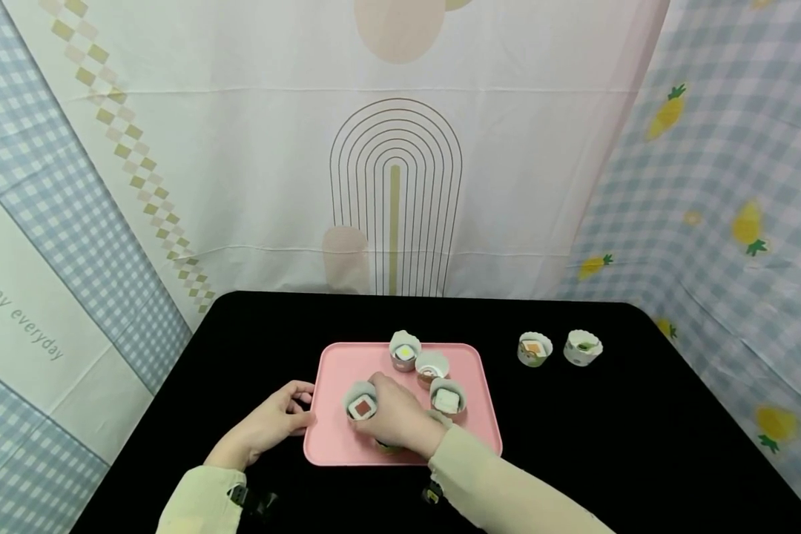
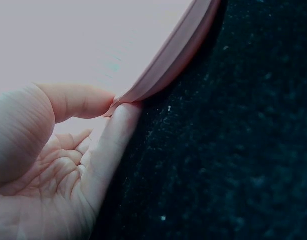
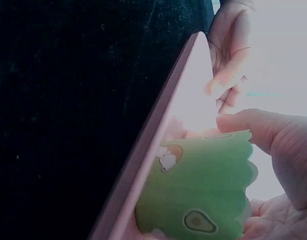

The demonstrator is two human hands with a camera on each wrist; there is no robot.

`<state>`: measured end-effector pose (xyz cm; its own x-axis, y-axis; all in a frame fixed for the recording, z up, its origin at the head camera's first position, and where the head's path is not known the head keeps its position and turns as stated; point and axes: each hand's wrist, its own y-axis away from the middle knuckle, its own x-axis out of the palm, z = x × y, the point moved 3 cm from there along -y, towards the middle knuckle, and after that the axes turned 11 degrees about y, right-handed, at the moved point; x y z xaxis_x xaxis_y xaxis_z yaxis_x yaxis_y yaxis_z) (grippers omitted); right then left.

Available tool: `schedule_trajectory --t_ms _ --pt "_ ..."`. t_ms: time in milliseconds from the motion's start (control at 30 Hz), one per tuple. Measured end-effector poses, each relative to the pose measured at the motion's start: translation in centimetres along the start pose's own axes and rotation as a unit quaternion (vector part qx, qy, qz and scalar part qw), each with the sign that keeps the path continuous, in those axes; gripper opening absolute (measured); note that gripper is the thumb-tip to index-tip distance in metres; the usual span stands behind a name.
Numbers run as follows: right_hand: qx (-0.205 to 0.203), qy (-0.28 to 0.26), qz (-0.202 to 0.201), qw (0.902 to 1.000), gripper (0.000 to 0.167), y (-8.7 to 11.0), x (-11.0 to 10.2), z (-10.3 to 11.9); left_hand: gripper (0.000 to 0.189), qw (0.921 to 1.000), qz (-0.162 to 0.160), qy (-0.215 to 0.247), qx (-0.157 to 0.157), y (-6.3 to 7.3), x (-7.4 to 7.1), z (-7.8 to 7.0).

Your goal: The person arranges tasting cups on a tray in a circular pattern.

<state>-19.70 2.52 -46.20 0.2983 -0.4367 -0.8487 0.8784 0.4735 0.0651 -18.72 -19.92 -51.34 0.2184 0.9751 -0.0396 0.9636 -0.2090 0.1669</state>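
My left hand pinches the left rim of a pink tray between thumb and fingers; the left wrist view shows this grip on the rim closely. Over the tray's left half, my right hand holds a paper baking cup with a white, sushi-like piece, brownish red in its centre. A green baking cup with an avocado print stands close to the right hand, mostly hidden beneath it in the head view. Whether the held cup touches the tray I cannot tell.
On the tray stand a cup with a yellow-centred piece, a cup with a brownish inside and a cup with a white piece. Off the tray, two filled cups, one orange-topped and one green-topped, stand on the black table.
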Motion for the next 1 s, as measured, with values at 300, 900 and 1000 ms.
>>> schedule_trajectory --t_ms 300,900,1000 --pt "-0.032 -0.003 -0.024 0.9992 0.05 0.4 -0.7 -0.7 0.047 1.0 0.001 -0.004 0.003 0.1 0.0 -0.1" --pt "-0.001 -0.022 -0.041 0.9989 0.073 1.9 -1.5 -1.4 0.047 1.0 0.005 0.001 0.003 0.2 -0.2 0.1" --pt "0.0 -0.062 -0.058 0.9964 0.069 2.9 -3.0 -2.3 0.047 1.0 0.007 0.002 0.001 0.1 -0.1 0.0"
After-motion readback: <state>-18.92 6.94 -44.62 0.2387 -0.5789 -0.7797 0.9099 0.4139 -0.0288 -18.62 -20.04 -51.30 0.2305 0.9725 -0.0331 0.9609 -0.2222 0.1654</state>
